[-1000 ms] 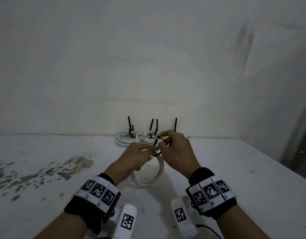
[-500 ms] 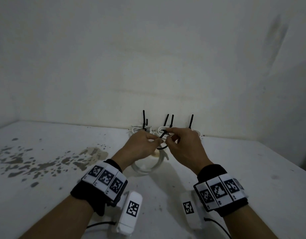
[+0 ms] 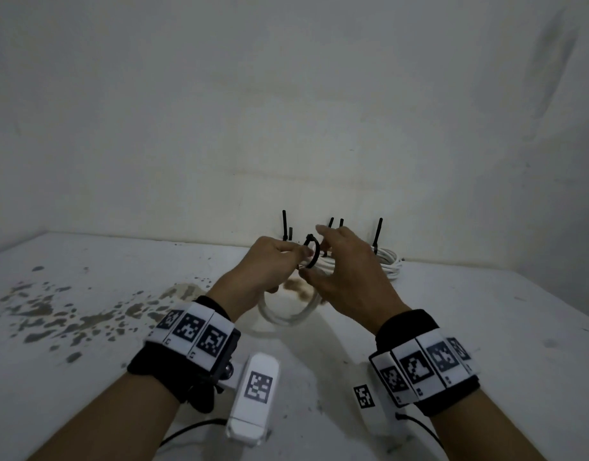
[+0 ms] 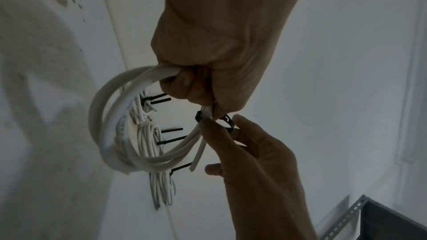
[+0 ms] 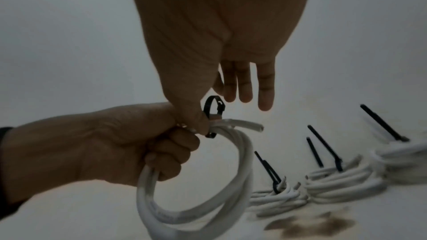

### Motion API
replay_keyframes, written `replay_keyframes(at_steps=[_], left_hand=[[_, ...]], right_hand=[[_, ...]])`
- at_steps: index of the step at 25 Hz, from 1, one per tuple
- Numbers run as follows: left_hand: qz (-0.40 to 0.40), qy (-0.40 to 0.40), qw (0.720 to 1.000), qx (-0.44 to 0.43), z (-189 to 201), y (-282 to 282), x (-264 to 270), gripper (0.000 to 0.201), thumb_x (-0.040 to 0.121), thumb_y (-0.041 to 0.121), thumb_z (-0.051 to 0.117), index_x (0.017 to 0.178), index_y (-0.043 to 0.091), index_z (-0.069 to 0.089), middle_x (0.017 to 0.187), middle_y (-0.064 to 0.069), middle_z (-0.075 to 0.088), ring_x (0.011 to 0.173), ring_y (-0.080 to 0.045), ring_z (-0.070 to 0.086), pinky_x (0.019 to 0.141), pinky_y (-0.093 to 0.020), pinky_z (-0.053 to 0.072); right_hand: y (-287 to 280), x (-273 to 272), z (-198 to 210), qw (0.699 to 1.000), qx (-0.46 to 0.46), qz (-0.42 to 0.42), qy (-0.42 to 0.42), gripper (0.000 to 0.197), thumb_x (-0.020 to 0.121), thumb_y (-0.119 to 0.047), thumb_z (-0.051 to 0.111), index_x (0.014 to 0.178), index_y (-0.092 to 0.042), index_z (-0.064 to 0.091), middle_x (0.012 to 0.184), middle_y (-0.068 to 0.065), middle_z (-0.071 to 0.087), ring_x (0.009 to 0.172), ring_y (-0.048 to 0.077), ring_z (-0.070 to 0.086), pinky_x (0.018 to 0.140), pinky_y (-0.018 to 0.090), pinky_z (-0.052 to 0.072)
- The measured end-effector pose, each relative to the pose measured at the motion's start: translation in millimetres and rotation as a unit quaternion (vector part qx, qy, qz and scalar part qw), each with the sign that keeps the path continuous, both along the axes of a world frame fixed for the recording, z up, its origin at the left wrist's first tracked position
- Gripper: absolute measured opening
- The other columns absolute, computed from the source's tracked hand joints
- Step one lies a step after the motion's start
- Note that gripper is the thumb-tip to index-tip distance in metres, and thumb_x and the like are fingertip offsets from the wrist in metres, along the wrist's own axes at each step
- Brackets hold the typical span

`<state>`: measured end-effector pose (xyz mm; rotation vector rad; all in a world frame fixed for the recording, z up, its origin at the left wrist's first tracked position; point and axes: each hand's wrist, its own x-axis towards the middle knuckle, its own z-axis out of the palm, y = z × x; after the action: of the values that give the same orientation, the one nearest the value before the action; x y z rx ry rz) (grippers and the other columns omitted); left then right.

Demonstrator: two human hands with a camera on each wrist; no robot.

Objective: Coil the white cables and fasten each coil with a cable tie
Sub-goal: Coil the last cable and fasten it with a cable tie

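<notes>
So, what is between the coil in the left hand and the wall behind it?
Three tied coils lie on the table there, black tie tails upright, behind the held coil in the left hand; the right wrist view shows it.

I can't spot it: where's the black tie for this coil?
In the head view's centre, the black cable tie loops around the white coil, between left hand and right hand.
</notes>
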<state>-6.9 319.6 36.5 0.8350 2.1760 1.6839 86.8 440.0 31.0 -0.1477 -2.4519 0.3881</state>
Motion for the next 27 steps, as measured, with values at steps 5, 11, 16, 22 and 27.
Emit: replay_keyframes(at_steps=[5, 11, 16, 22, 27], left_hand=[[-0.003, -0.01, 1.0, 0.01, 7, -3, 4, 0.017, 0.093, 0.035, 0.063, 0.095, 0.024, 0.076, 0.066, 0.003, 0.058, 0.056, -0.014, 0.03, 0.049, -0.025, 0.027], [-0.055, -0.013, 0.998, 0.019, 15, -2, 11, 0.028, 0.099, 0.033, 0.053, 0.097, 0.018, 0.077, 0.047, 0.008, 0.032, 0.042, -0.008, 0.029, 0.041, -0.018, 0.031], [-0.034, -0.011, 0.999, 0.033, 14, -1, 14, 0.028, 0.102, 0.031, 0.05, 0.107, 0.015, 0.073, 0.034, 0.017, 0.037, 0.032, -0.002, 0.038, 0.038, -0.015, 0.033], [-0.064, 0.042, 0.997, 0.025, 7, 4, 14, 0.029, 0.102, 0.036, 0.048, 0.109, 0.023, 0.074, 0.054, 0.015, 0.05, 0.04, -0.006, 0.027, 0.046, -0.021, 0.03], [-0.017, 0.165, 0.986, 0.021, -5, 11, 6, 0.031, 0.1, 0.038, 0.05, 0.106, 0.021, 0.075, 0.094, 0.009, 0.068, 0.05, 0.008, 0.054, 0.053, -0.01, 0.041]], right_hand=[[-3, 0, 1, 0.999, 0.023, 0.013, 0.047, 0.046, 0.079, -0.026, 0.079, 0.121, -0.015, 0.062, 0.109, -0.001, 0.065, 0.094, 0.015, 0.06, 0.083, 0.029, 0.049], [5, 3, 4, 0.99, -0.04, 0.036, 0.127, 0.02, 0.074, -0.02, 0.078, 0.089, -0.015, 0.065, 0.079, -0.007, 0.063, 0.071, 0.008, 0.057, 0.064, 0.025, 0.049], [10, 15, 15, 0.961, -0.263, 0.088, 0.007, 0.046, 0.081, -0.039, 0.078, 0.121, -0.027, 0.059, 0.105, -0.01, 0.066, 0.095, 0.003, 0.063, 0.079, 0.023, 0.054], [13, 11, 21, 0.947, -0.297, 0.043, 0.118, 0.01, 0.091, -0.015, 0.07, 0.084, -0.013, 0.076, 0.08, 0.002, 0.073, 0.066, 0.01, 0.061, 0.064, 0.023, 0.05], [11, 19, 31, 0.951, -0.251, -0.001, 0.182, 0.015, 0.089, -0.007, 0.068, 0.075, -0.013, 0.069, 0.074, -0.004, 0.071, 0.069, 0.013, 0.063, 0.061, 0.017, 0.047]])
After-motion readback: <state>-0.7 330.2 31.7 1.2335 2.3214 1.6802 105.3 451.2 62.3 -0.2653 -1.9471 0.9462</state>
